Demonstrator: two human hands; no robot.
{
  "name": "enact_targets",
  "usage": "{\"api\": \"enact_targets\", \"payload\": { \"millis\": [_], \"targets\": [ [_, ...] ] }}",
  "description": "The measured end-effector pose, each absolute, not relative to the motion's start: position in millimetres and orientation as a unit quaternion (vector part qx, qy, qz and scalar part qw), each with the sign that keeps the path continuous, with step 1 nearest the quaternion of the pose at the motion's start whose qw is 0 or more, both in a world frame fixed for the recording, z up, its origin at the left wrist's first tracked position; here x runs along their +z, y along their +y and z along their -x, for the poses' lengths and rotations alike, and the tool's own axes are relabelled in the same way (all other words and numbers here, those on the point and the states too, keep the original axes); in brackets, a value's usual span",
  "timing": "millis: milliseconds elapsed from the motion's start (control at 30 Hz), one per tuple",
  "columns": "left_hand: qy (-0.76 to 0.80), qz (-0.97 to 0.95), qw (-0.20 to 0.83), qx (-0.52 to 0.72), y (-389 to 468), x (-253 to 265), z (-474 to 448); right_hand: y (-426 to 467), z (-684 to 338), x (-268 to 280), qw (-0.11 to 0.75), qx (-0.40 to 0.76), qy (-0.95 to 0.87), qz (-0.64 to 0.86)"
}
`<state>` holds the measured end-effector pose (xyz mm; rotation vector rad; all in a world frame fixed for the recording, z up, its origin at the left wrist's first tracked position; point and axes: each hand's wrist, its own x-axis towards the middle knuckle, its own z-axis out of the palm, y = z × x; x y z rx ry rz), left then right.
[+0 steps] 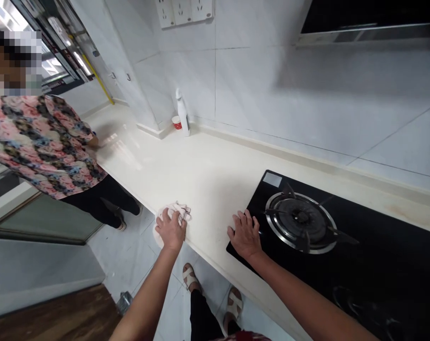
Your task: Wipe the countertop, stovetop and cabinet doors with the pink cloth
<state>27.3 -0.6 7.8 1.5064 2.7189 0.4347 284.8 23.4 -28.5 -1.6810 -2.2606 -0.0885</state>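
Note:
My left hand (171, 230) presses down on a crumpled white cloth (179, 208) with dark markings at the front edge of the pale countertop (208, 166). Part of the cloth hangs over that edge, and its fingers bend into the fabric. Farther right, my right hand (246, 234) rests at the left edge of the black gas stove (371, 265), fingers slightly bent and apart, holding nothing. Just beyond it sits the round burner (300, 217) with its metal ring and pan supports.
Against the tiled wall stand a white spray bottle (183, 113) and a small red and white tub (176, 122). A person in a floral top (40, 142) stands at the counter on the left. A range hood (371, 21) overhangs the stove, and wall sockets (184, 12) are above.

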Motion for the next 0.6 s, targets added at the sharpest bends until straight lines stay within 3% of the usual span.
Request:
{"api": "enact_targets", "payload": {
  "millis": [233, 433, 600],
  "targets": [
    [0.825, -0.563, -0.015, 0.042, 29.7, 23.1, -63.9, 23.4, -284.1, -29.2, 0.163, -0.021, -0.79, 0.591],
    [0.716, -0.691, 0.009, 0.095, -11.6, 8.1, -148.9, 24.4, -286.4, -27.1, 0.18, -0.003, -0.79, 0.586],
    [0.688, -0.714, 0.032, 0.125, -26.2, 7.2, -156.5, 24.9, -288.2, -24.7, 0.187, 0.018, -0.785, 0.591]
  ]
}}
